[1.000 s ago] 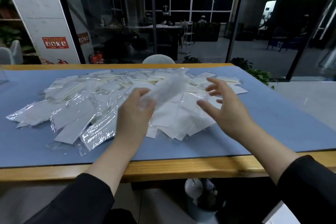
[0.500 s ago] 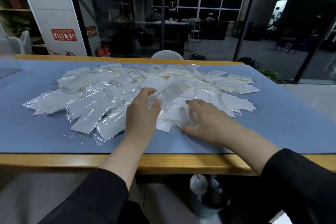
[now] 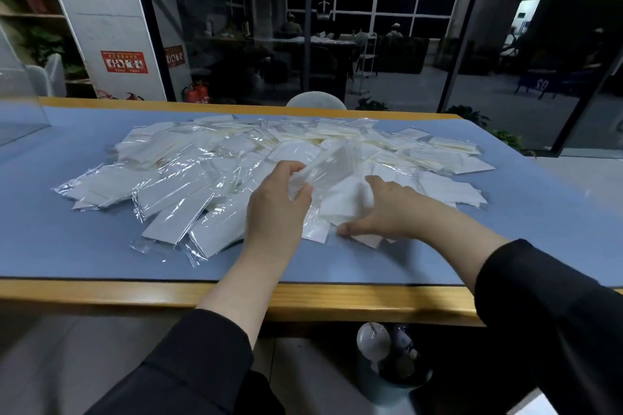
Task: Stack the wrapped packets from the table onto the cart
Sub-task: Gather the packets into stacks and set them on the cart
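Packet [image 3: 325, 167] in left hand [image 3: 274, 204]

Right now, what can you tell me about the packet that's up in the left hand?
The clear plastic-wrapped white packet is flat, crinkly and shiny, blurred here. The left hand grips its near end, so it tilts up and away over the pile of wrapped white packets on the blue table mat.
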{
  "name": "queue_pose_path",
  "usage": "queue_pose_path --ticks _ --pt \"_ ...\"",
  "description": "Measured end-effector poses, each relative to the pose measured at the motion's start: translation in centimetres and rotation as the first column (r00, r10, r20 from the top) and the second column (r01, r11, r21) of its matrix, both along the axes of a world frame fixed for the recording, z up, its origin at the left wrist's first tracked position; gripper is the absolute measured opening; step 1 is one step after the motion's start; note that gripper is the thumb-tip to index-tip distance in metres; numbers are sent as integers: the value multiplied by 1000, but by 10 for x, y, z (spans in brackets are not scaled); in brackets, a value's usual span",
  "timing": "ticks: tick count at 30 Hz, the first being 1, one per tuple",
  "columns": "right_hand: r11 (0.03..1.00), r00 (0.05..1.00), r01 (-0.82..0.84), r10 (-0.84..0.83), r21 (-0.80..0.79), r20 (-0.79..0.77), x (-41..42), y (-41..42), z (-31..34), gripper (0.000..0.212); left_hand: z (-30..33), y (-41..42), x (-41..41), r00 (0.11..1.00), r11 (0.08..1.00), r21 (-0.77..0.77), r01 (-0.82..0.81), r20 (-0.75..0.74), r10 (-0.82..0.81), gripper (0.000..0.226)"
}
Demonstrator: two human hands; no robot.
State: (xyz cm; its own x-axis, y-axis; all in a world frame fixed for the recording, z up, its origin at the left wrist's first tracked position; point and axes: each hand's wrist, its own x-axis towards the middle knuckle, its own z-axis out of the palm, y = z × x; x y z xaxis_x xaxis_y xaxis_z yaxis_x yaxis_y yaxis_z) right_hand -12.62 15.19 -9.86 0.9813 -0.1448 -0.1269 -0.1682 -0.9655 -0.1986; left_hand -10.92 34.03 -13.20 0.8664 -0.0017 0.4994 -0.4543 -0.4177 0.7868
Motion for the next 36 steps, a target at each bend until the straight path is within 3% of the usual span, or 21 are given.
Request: queue_pose_path --ticks 4,10,16,20,23,27,31,33,36 --pt "982 998 60 -63 179 13 -1 -1 18 112 0 -1 1 1000 1000 1 2 -4 -2 21" --pt "979 993 116 -116 169 -8 7 13 22 92 0 -1 2 1000 1000 -2 15 -19 -15 21" --pt "924 984 121 -158 362 76 18 19 17 74 0 0 2 1000 1000 -15 4 -23 -4 22" --pt "780 936 127 -298 613 187 19 3 17 74 -1 2 3 999 996 -87 -32 18 34 22" --pt "555 875 32 -417 831 245 13 -23 21 77 -1 3 5 999 990 -137 -44 6 46 20" --pt "245 843 -144 -478 959 249 -11 -46 30 30 0 1 4 999 991 -133 -20 -33 16 20" --pt "41 818 -308 -498 950 287 -33 -56 28 20 6 -5 2 990 977 -206 59 -112 -84 30" --pt "15 820 -337 -487 941 301 -38 -57 23 20 12 -15 0 966 957 -257 136 -180 -186 35" --pt "73 811 -301 -505 951 295 -38 -52 11 14 13 -40 -5 916 907 -381 180 -270 -296 31"
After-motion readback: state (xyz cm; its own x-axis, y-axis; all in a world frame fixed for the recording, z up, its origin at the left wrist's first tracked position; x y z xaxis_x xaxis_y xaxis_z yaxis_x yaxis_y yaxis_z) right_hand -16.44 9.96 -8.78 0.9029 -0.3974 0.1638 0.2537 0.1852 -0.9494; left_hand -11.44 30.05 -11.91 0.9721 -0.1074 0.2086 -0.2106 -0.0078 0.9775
